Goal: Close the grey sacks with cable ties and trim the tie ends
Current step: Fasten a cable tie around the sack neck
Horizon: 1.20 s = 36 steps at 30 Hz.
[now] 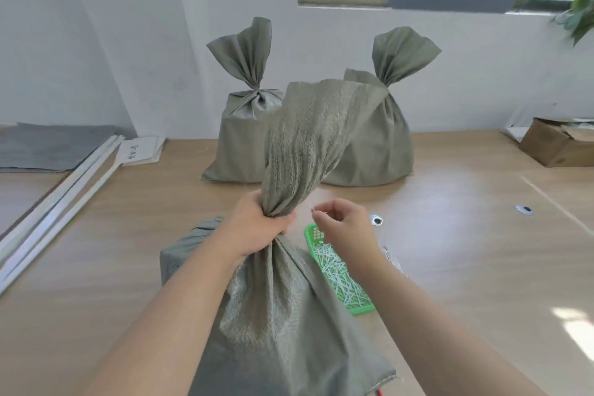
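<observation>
Left hand point(260, 228): fist clamped round near sack point(283, 315) neck, centre of head view.
Right hand point(344, 225): fingertips pinch thin cable tie point(316, 211), 3 o'clock of neck.
Green basket point(309, 235): 4 o'clock, forearm partly covers it.
Far left sack point(238, 145), far right sack point(382, 145): 12 o'clock, part-hidden by near sack's flared top.

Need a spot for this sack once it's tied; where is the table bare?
Bare wood lies right of the green basket, up to the cardboard box, and left of the held sack, toward the white strips. Crowded: between sack and basket, and the back by the two tied sacks.
</observation>
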Available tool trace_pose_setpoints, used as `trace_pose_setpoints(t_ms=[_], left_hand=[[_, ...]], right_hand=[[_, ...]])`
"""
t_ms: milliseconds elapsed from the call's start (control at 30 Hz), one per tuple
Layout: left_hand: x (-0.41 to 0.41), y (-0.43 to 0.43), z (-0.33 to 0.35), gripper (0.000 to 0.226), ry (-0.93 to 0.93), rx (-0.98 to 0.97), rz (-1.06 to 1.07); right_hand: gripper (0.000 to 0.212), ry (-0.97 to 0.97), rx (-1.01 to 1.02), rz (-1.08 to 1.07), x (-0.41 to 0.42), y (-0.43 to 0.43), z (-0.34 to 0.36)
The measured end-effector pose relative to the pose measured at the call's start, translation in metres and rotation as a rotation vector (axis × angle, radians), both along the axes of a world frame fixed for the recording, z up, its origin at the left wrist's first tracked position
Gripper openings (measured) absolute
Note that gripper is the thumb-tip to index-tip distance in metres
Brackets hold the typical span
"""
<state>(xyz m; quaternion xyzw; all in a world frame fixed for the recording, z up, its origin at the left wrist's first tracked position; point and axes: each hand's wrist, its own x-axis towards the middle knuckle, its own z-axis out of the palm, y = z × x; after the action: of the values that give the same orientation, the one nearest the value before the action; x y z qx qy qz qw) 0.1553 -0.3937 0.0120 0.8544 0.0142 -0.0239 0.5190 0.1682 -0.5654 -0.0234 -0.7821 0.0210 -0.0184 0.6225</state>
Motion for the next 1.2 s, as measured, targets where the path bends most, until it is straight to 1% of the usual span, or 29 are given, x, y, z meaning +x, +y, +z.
trace_pose_setpoints(t_ms=[33, 67, 167, 267, 333, 400, 467, 533, 600, 767, 867, 1000, 1067, 1167, 1200], left_hand=[[-0.001, -0.001, 0.0, 0.007, -0.009, -0.008, 0.015], [0.0, -0.001, 0.0, 0.01, -0.019, 0.007, 0.029], [0.001, -0.001, 0.001, 0.033, -0.026, 0.119, 0.023], [-0.002, 0.0, 0.001, 0.048, -0.062, 0.18, 0.027], [-0.004, 0.001, 0.0, 0.044, -0.146, 0.299, 0.039], [-0.004, 0.001, -0.002, 0.036, -0.279, 0.49, 0.075], [-0.007, 0.0, -0.004, 0.032, -0.365, 0.657, 0.114], [-0.012, -0.003, -0.005, 0.029, -0.415, 0.723, 0.128], [-0.016, -0.005, -0.006, 0.024, -0.444, 0.79, 0.118], [-0.022, -0.007, 0.003, 0.025, -0.354, 0.954, 0.046], [-0.026, -0.01, 0.012, 0.015, -0.294, 1.044, 0.02], [-0.029, -0.014, 0.024, 0.01, -0.251, 1.178, 0.0], [-0.03, -0.016, 0.027, 0.009, -0.254, 1.271, -0.009], [-0.033, -0.018, 0.031, 0.011, -0.242, 1.366, -0.059], [-0.034, -0.019, 0.034, 0.013, -0.233, 1.393, -0.079]], right_hand=[[0.011, 0.018, 0.011, 0.009, -0.007, 0.012, 0.004], [0.014, 0.037, 0.033, 0.01, -0.014, 0.023, 0.007], [0.022, 0.063, 0.114, -0.071, -0.027, 0.045, 0.005], [0.018, 0.028, 0.144, -0.145, -0.036, 0.053, 0.001], [0.018, -0.007, 0.129, -0.16, -0.039, 0.056, -0.001], [0.021, -0.032, 0.088, -0.163, -0.04, 0.059, -0.003], [0.025, -0.05, 0.007, -0.156, -0.039, 0.062, -0.006], [0.029, -0.06, -0.062, -0.147, -0.037, 0.063, -0.01], [0.031, -0.064, -0.068, -0.133, -0.036, 0.063, -0.013], [0.023, -0.1, -0.127, -0.089, -0.038, 0.06, -0.013], [0.02, -0.134, -0.165, -0.061, -0.041, 0.058, -0.013], [0.01, -0.144, -0.186, -0.001, -0.043, 0.055, -0.011], [0.014, -0.146, -0.191, 0.02, -0.045, 0.053, -0.009], [0.033, -0.135, -0.2, 0.036, -0.048, 0.05, -0.008], [0.031, -0.128, -0.203, 0.038, -0.049, 0.05, -0.008]])
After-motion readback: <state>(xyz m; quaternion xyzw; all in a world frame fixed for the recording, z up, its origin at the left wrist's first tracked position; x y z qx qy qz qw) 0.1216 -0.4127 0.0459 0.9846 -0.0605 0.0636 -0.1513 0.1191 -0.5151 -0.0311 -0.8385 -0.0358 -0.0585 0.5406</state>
